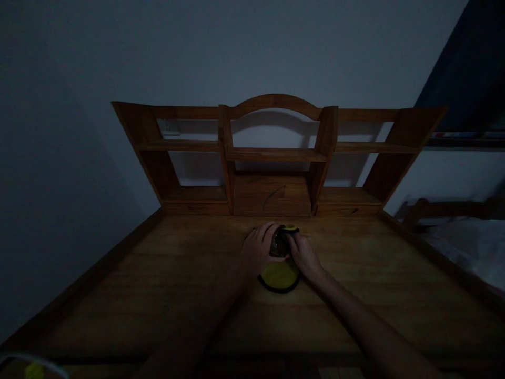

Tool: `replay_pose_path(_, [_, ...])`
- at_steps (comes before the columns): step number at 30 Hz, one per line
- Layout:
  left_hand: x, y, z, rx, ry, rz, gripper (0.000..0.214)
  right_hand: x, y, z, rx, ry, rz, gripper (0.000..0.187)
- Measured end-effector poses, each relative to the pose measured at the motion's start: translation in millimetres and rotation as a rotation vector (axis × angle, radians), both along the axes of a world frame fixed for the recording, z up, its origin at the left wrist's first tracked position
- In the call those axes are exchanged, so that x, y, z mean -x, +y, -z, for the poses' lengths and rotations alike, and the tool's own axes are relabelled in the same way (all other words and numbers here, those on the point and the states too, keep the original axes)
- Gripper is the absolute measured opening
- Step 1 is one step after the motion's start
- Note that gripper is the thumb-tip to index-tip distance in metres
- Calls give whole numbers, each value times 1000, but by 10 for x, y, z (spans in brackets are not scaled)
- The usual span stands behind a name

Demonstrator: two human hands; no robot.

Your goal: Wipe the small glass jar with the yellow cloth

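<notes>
A small yellow pouch (280, 276) with black edging lies in the middle of the wooden desk, a rounded yellow flap spread toward me. Between my hands its dark middle (279, 245) shows a few faint shiny spots, too dim to name. My left hand (258, 246) curls round the left side of the pouch, thumb at the near edge and fingers over the far edge. From the right, my right hand (303, 253) grips the pouch's right edge, its fingertips partly hidden at the dark middle. Another bit of yellow shows just beyond that hand.
Behind stands a wooden shelf unit (276, 154) with small drawers, against a pale wall. A thin dark curved strip (274, 196) shows at its middle bay. Raised edges (437, 258) bound the desk (177, 273) at the sides. A pale curved thing (35, 358) is at bottom left.
</notes>
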State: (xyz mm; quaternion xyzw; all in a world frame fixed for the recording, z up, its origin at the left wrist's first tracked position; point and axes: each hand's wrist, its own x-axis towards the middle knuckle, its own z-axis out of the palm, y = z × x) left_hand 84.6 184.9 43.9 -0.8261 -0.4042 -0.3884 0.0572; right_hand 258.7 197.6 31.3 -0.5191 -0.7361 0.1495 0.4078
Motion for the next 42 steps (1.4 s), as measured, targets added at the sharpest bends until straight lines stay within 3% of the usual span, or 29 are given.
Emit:
replay_pose_path(3, [-10, -6, -13, 2, -34, -26, 80, 24, 1, 5, 8, 158, -18, 35])
replay_pose_path(6, [-8, 6, -10, 13, -91, -64, 82, 83, 3, 11, 97, 457, -115, 33])
replay_pose_path(11, [20, 31, -16, 14, -201, -114, 82, 201, 42, 51, 455, 1091, -294, 29])
replay_pose_path(15, [25, 23, -47, 41, -290, -141, 81, 216, 40, 39, 675, 1324, -444, 23])
replay_pose_path(19, [15, 8, -61, 63, -325, -151, 83, 184, -14, -43, 828, 1346, -556, 23])
replay_pose_path(22, [8, 2, -60, 54, -351, -130, 82, 170, -51, -98, 861, 1294, -573, 26])
replay_pose_path(29, [-4, -5, -71, 40, -387, -118, 82, 150, -28, -84, 815, 1145, -468, 33])
replay_pose_path(36, [-16, -41, -83, 83, -365, -136, 83, 172, -26, -65, 810, 1137, -436, 43])
replay_pose_path(42, [-34, -43, -76, 97, -343, -109, 83, 183, -63, -80, 704, 1054, -311, 52])
